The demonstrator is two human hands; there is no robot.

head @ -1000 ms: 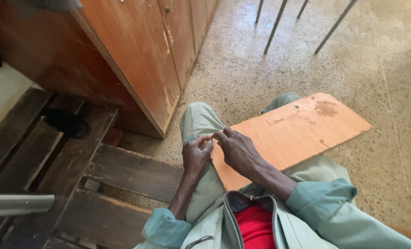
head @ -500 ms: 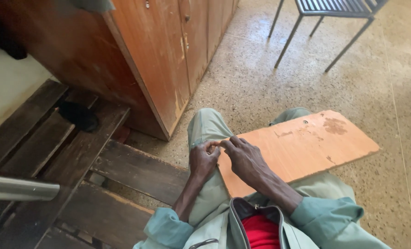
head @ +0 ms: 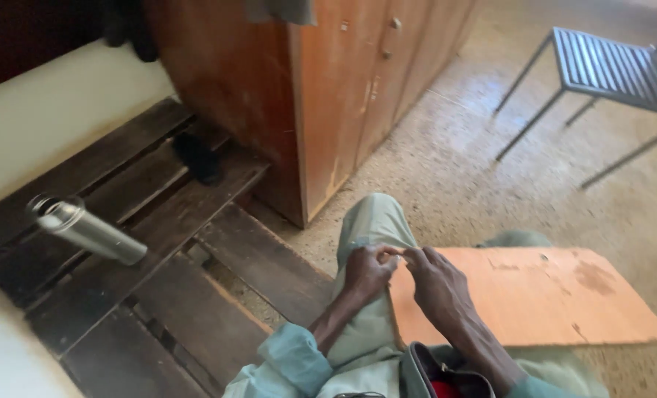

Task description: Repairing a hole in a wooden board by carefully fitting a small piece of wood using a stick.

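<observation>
My left hand (head: 365, 271) and my right hand (head: 437, 286) meet fingertip to fingertip just above my left knee, which is in pale green trousers (head: 369, 221). The fingers of both are curled and pinched together; anything between them is too small to make out. A flat orange-brown board (head: 535, 295) lies across my lap, and my right hand rests over its left end. Pale green sleeves cover both forearms.
A brown wooden cabinet (head: 343, 110) stands ahead. Dark wooden slats (head: 196, 295) lie to my left, with a dark shoe (head: 196, 158) and a metal cylinder (head: 85, 228) above them. A metal-framed chair (head: 608, 66) stands far right on speckled floor. An open bag (head: 439, 376) sits in my lap.
The view has swung, bringing in more of the chair and the metal cylinder. My hands have stayed together at the knee, fingertips still touching.
</observation>
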